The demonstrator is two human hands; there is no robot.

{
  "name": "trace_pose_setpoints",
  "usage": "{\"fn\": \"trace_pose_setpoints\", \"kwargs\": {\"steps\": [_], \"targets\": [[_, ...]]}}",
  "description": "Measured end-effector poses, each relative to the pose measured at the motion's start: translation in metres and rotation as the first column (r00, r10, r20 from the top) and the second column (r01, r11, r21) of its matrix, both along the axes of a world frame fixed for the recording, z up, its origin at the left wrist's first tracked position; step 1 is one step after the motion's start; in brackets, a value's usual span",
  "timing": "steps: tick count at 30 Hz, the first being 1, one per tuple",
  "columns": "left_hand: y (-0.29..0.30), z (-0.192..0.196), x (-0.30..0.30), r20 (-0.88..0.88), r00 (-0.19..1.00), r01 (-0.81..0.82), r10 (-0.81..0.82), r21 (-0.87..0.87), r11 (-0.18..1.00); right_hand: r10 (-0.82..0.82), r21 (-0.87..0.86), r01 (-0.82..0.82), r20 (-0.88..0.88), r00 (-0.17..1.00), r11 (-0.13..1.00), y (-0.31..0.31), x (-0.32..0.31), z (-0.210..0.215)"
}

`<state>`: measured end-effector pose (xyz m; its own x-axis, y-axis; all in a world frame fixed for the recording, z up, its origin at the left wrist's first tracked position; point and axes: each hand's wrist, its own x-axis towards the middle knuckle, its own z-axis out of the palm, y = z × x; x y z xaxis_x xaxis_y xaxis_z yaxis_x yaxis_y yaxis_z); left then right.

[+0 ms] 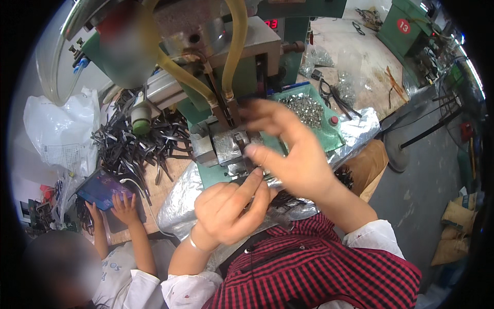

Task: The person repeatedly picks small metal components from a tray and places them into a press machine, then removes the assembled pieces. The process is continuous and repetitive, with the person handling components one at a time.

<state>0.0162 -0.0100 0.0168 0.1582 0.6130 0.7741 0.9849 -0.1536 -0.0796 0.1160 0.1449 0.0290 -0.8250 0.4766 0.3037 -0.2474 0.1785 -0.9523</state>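
My left hand [229, 212] is just in front of the metal fixture [222, 147] of a green machine. Its fingers are closed in a pinch on a dark, narrow metal piece [248, 164] that lies against the fixture; the gripped end is mostly hidden. Over the fixture's right side reaches my right hand [298, 157], slightly blurred, with a gap between thumb and fingers and nothing visible in it. Two upright copper-coloured bars [224, 105] stand above the fixture, close to the right fingertips, fed by yellow hoses [234, 46].
Dark plier-like metal parts [141, 147] are heaped left. A green tray [309, 110] of small shiny pieces stands right, by silver foil [363, 126]. Another person's hands [123, 208] touch a tablet [103, 189] at lower left. Black-handled cutters [332, 95] lie beyond the tray.
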Motion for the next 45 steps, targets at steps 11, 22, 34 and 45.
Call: {"fn": "trace_pose_setpoints", "kwargs": {"steps": [11, 22, 34, 45], "targets": [[0.015, -0.020, -0.017, 0.002, 0.999, 0.052, -0.052, 0.058, 0.997, -0.592, 0.359, 0.500, 0.223, 0.774, 0.788, 0.088, 0.062, -0.094], [-0.050, -0.038, 0.017, 0.303, 0.943, -0.124, 0.138, -0.065, 0.990, -0.731, 0.821, 0.348, 0.118, 0.672, 0.452, 0.073, 0.055, -0.111], [-0.041, -0.076, -0.167, -0.067, 0.674, -0.726, 0.736, -0.242, 0.643, -0.638, 0.737, 0.459, -0.049, 0.768, 0.496, 0.064, 0.025, -0.093], [-0.087, -0.098, -0.202, 0.870, 0.379, -0.620, 0.314, -0.013, 0.784, -0.705, 0.549, 0.575, 0.036, 0.708, 0.606, 0.059, 0.086, -0.091]]}}
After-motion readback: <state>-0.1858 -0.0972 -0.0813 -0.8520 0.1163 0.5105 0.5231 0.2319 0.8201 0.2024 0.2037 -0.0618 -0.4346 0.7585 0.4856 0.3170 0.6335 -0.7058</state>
